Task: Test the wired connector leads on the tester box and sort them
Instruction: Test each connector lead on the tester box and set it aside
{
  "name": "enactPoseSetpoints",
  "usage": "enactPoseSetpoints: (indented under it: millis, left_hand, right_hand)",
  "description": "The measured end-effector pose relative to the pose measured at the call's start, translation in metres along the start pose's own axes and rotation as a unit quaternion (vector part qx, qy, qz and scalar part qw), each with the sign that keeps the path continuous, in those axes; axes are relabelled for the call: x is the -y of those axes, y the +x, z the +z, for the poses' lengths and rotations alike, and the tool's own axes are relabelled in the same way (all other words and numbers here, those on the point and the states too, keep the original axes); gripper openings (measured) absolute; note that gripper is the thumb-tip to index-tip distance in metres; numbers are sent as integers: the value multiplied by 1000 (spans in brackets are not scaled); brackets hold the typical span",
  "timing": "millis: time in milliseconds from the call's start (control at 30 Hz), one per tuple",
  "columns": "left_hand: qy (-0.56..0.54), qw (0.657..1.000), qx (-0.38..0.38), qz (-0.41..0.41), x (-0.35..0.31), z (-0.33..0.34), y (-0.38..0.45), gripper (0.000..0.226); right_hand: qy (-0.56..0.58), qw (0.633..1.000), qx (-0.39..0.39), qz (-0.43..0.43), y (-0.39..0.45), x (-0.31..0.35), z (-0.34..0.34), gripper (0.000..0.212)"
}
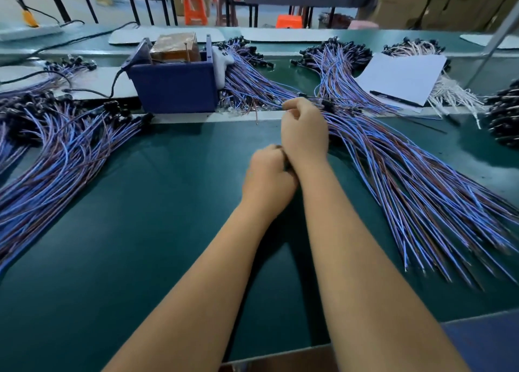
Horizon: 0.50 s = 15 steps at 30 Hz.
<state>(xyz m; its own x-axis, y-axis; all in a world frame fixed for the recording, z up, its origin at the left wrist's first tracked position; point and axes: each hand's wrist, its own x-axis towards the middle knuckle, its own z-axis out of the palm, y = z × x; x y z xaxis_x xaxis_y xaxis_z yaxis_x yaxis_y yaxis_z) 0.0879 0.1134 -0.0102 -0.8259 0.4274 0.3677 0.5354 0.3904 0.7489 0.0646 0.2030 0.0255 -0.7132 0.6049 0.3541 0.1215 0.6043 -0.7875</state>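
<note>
The blue tester box (174, 86) stands at the back of the green table, with a brown block inside it. My right hand (304, 131) reaches forward just right of the box, and its curled fingers pinch a blue and brown connector lead (325, 103) at the top of the right pile of leads (415, 180). My left hand (266, 176) sits behind it against my right wrist, fingers curled round a small dark piece (285, 162), mostly hidden. A second large pile of leads (59, 158) fans out on the left.
More bundles of leads lie behind the box (250, 77) and at the back right (337, 60). A white sheet (404, 74) with a black pen (393, 98) lies on white wires (452, 92). Black connectors (505, 116) are heaped at the far right. A black cable (112, 88) runs left from the box.
</note>
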Motion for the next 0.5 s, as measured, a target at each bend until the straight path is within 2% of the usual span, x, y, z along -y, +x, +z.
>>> enactPoseSetpoints:
  millis: [67,167,233,367,500]
  left_hand:
    - [19,997,-41,-63,15,-16,6,31]
    - [56,987,-95,-116,37,-43,14,15]
    - [102,974,-126,-156,50,-61,19,20]
    - [219,933,-137,-251,73,-99,24,36]
    - [289,890,-154,-318,97,-133,22,46]
  right_hand:
    - [61,998,15,16,-13,12,20,28]
    - [119,992,51,5,-28,29,47,28]
    - [139,986,92,1,-36,37,62,28]
    - [139,971,196,15,-49,32,82,25]
    - [157,966,206,25,-48,26,84,21]
